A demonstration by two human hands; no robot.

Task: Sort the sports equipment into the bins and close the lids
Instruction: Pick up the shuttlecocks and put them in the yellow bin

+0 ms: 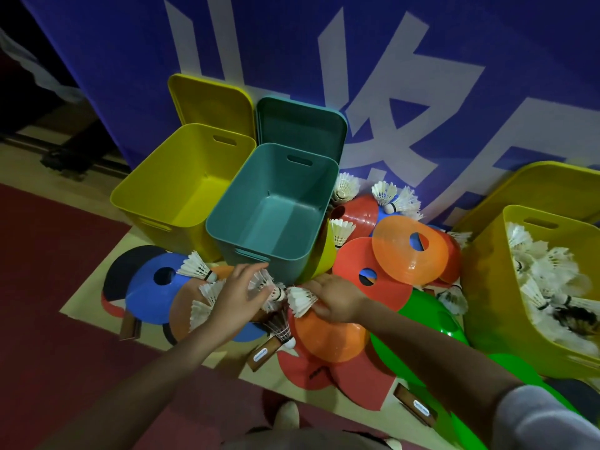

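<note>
Low centre of the frame, I see my right hand pinching a shuttlecock; my left hand spreads over others, probably gripping none. Teal bin sits above, lidless.

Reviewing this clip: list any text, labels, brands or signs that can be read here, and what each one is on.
Nothing can be read.
Blue banner behind the bins: large white characters, cropped by the frame, not readable.
White sticker on the brown wooden paddle handle: too small and blurred.
White sticker on the second wooden handle: blurred.
Red paddle face: dark print, illegible.
</note>
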